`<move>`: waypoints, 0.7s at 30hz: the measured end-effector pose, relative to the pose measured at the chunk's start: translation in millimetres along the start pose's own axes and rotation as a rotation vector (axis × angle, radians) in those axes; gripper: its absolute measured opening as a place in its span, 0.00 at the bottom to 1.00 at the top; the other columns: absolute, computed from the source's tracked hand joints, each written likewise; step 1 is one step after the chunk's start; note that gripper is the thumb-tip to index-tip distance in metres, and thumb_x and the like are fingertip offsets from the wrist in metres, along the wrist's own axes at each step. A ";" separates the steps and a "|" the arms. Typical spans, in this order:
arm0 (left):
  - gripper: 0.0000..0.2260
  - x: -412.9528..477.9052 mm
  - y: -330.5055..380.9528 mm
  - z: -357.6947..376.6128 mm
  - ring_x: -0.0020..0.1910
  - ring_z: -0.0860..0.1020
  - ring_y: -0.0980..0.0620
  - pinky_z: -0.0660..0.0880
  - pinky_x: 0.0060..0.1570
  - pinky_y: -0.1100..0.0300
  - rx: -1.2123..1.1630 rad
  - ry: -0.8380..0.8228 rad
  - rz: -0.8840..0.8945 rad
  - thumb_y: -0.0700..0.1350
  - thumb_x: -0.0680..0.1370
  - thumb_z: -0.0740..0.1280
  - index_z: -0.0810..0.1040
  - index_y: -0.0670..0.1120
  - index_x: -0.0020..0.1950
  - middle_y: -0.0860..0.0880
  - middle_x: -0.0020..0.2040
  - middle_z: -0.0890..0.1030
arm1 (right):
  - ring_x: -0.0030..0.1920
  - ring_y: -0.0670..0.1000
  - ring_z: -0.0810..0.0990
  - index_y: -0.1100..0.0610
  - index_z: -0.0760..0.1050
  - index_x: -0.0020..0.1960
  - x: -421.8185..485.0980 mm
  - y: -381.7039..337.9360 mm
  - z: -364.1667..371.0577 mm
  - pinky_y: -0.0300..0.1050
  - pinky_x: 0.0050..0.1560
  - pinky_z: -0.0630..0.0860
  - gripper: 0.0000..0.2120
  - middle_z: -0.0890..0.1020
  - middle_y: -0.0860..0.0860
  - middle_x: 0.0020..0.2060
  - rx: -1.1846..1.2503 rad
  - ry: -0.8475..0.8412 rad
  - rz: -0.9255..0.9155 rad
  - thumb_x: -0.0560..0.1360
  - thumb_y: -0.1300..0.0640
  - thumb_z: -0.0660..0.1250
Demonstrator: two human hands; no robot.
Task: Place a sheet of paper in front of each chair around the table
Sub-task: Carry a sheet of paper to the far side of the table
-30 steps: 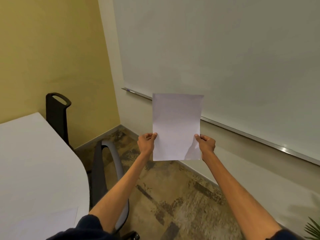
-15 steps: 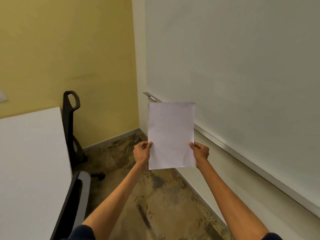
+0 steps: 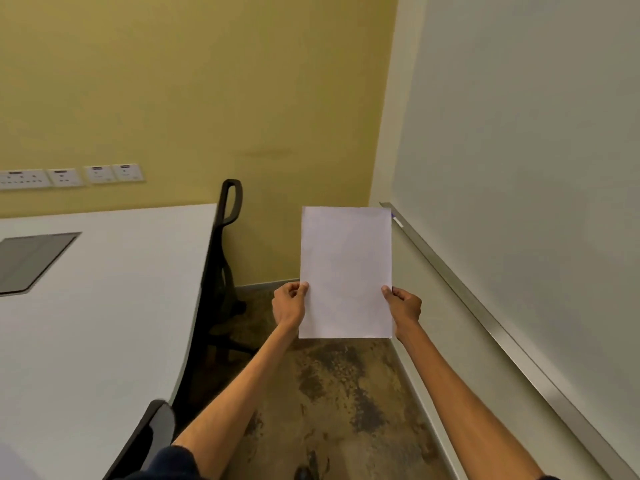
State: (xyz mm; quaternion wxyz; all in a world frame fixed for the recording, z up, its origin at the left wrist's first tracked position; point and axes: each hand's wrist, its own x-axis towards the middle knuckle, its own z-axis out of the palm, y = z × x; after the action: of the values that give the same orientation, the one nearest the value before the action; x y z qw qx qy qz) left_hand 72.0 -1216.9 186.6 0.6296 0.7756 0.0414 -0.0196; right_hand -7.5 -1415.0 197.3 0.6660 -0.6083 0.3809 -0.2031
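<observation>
I hold a blank white sheet of paper point(image 3: 345, 271) upright in front of me, over the floor to the right of the table. My left hand point(image 3: 289, 303) pinches its left edge and my right hand point(image 3: 403, 304) pinches its right edge, both near the bottom. The white table point(image 3: 104, 306) fills the left of the view. A black chair point(image 3: 225, 244) stands pushed in at the table's far right side. Another chair's grey backrest point(image 3: 157, 431) shows at the near edge, by my left elbow.
A dark grey panel point(image 3: 31, 259) is set into the tabletop at the left. Wall sockets point(image 3: 69, 176) line the yellow wall behind the table. A whiteboard with a metal tray point(image 3: 491, 327) runs along the right wall. Patterned floor point(image 3: 346, 393) lies between table and wall.
The view has swung left: more of the table, the dark panel and the wall sockets have come into sight. The paper stays held upright in both hands.
</observation>
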 end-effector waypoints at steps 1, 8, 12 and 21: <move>0.14 19.8 0.7 1.3 0.54 0.81 0.45 0.79 0.58 0.50 0.000 0.023 -0.003 0.48 0.80 0.67 0.82 0.38 0.59 0.43 0.54 0.84 | 0.59 0.61 0.80 0.68 0.79 0.60 16.4 -2.9 15.8 0.56 0.65 0.76 0.17 0.82 0.61 0.57 -0.001 -0.023 -0.005 0.75 0.60 0.72; 0.12 155.5 20.5 4.8 0.52 0.81 0.46 0.77 0.53 0.54 0.000 0.136 -0.018 0.48 0.80 0.68 0.83 0.39 0.54 0.43 0.51 0.84 | 0.59 0.63 0.80 0.70 0.78 0.59 122.3 -37.3 128.3 0.57 0.65 0.75 0.16 0.82 0.62 0.56 -0.019 -0.145 -0.013 0.76 0.60 0.71; 0.12 223.4 35.0 1.5 0.51 0.81 0.48 0.76 0.51 0.57 0.012 0.198 -0.015 0.47 0.79 0.69 0.83 0.39 0.53 0.43 0.51 0.84 | 0.59 0.61 0.81 0.70 0.78 0.60 170.6 -58.7 186.0 0.50 0.62 0.77 0.17 0.82 0.62 0.57 -0.017 -0.202 -0.023 0.75 0.60 0.71; 0.12 352.5 38.7 -3.9 0.52 0.80 0.50 0.75 0.53 0.58 0.004 0.322 -0.062 0.49 0.79 0.69 0.83 0.41 0.55 0.45 0.52 0.84 | 0.58 0.59 0.80 0.68 0.79 0.57 267.9 -84.9 310.4 0.47 0.64 0.75 0.14 0.82 0.60 0.55 -0.050 -0.320 0.013 0.76 0.61 0.71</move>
State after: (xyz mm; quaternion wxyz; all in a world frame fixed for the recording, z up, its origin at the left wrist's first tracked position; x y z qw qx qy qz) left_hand 426.3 -1207.1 196.0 0.6125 0.7682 0.1655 0.0855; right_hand 411.1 -1423.1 200.2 0.7043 -0.6468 0.2786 -0.0900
